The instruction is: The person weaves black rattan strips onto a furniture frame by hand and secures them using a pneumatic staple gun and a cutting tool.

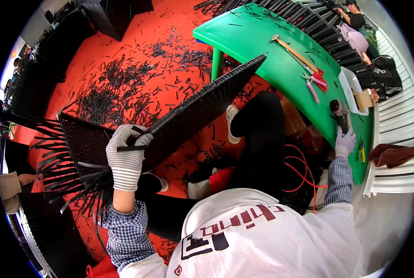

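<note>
My left hand (125, 155), in a striped knit glove, is closed on a flat black strip (129, 148) at the corner of a black woven rattan-style furniture piece (193, 109). Many loose strip ends (60, 157) fan out from its left side. A long edge of this piece rises from my left hand toward the green table (281, 58). My right hand (345, 142), in a thin pale glove, reaches over the table's right end. Its fingers are around the near end of a grey and black handheld power tool (341, 113); part of the grip is hidden.
On the table lie a wooden-handled hammer (292, 52), pink-handled pliers (313, 88), yellow-handled cutters (362, 152) and a white bin (353, 90). A red hose (304, 164) loops below. Black scraps (109, 95) litter the red floor. Another person (355, 23) sits at the far right.
</note>
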The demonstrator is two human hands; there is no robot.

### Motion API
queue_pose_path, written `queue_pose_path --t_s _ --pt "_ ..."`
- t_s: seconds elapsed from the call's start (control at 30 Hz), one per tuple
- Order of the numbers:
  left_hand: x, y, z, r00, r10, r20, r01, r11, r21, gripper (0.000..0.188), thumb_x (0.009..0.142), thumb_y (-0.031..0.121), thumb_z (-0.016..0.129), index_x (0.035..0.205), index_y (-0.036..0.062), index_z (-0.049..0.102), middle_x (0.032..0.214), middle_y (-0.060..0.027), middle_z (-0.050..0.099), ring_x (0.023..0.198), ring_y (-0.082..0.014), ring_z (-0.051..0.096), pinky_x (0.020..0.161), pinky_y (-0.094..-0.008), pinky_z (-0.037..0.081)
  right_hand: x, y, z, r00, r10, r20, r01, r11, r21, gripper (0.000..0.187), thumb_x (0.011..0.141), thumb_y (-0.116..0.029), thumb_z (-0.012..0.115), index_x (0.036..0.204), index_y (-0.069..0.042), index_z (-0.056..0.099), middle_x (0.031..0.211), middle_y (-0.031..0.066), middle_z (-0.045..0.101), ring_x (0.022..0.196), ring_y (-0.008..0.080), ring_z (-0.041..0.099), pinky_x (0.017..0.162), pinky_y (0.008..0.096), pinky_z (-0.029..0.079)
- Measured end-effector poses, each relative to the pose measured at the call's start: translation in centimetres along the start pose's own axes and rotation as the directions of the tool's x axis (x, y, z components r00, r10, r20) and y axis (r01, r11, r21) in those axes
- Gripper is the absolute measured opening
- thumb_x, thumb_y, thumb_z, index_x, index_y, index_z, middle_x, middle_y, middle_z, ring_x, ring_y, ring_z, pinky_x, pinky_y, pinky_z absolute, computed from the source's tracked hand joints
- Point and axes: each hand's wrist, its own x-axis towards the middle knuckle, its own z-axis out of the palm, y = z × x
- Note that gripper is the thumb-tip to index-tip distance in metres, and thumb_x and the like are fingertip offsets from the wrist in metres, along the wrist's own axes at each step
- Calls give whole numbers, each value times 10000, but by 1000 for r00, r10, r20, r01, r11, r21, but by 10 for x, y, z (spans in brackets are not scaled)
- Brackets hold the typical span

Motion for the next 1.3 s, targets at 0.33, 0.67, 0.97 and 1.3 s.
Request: queue_pose_path --t_s 0.33,0.67,0.97,1.3 --pt "16 -7 -2 992 122 23 -124 980 154 139 803 108 809 834 35 694 673 -78 644 632 -163 622 615 -315 487 60 42 64 934 -157 322 126 986 114 706 920 -459 657 1523 -183 418 1390 225 596 1243 451 578 1063 489 459" --pt "25 -17 -8 998 39 39 -44 991 130 99 845 145 792 894 79 737 670 -57 664 598 -119 576 590 -299 474 104 -9 -64 996 -67 -51 79 546 834 646 933 -328 733 1424 30 514 1304 185 624 1139 226 620 973 331 499" --pt "30 -22 -1 998 44 42 -54 963 266 149 868 195 776 881 56 724 645 -18 590 604 -93 527 582 -288 447 -37 -213 -197 885 -450 115 0 247 969 235 952 -154 731 1116 -13 640 969 59 669 838 153 640 787 313 523" --pt "14 -14 -9 999 38 14 -40 963 267 169 875 241 763 867 76 724 628 -27 606 562 -111 554 555 -307 456 -159 -344 -250 232 -921 -312 424 -193 885 699 760 -144 789 1397 8 545 955 194 720 850 369 731 775 438 585"
